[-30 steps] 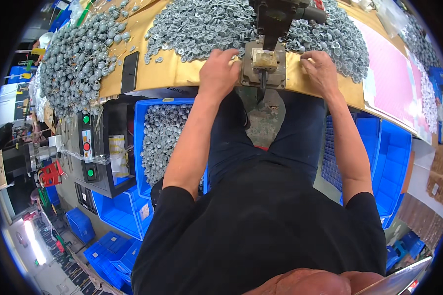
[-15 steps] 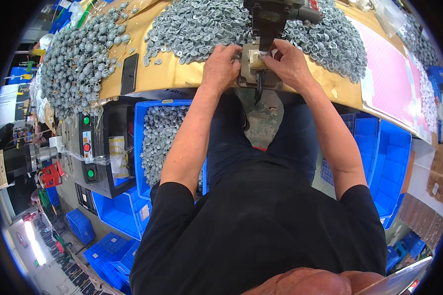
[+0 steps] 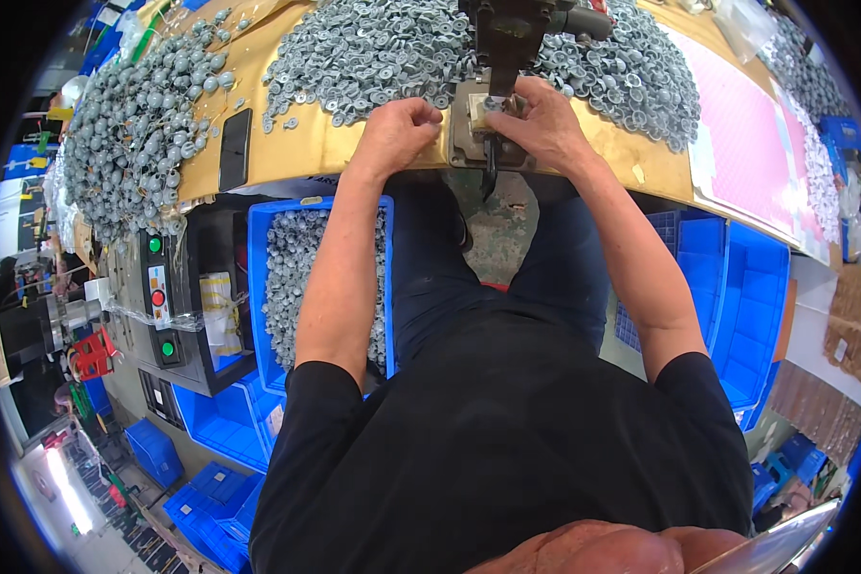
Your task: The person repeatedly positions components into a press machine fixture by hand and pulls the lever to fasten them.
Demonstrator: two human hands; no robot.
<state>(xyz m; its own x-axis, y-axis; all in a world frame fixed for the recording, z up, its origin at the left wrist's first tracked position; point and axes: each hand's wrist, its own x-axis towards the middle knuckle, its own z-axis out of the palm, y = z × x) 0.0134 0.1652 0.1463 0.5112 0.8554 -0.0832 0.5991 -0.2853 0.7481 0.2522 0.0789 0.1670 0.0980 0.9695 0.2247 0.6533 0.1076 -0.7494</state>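
A dark bench press (image 3: 510, 43) stands at the table's front edge, its ram above a pale block (image 3: 479, 112) on a metal base (image 3: 462, 148). My right hand (image 3: 545, 126) is at the right side of the block, thumb and fingers drawn together; what they grip, if anything, is hidden. Left of the base, my left hand (image 3: 392, 139) hovers over the yellow tabletop (image 3: 320, 139) with its fingers curled in a pinch. Whatever sits between those fingertips is too small to tell. Just beyond it spreads a heap of small grey round plastic parts (image 3: 373, 57).
Another heap of grey parts (image 3: 631, 86) lies right of the press, beside a pink sheet (image 3: 746, 143). At left are a phone (image 3: 235, 149) and grey ball-shaped pieces (image 3: 134, 134). A blue bin (image 3: 258, 287) of grey parts stands below the table, near a button box (image 3: 163, 297).
My left hand has drawn away from the press base, leftward and slightly toward me. My right hand stays at the block. The whole view has shifted slightly.
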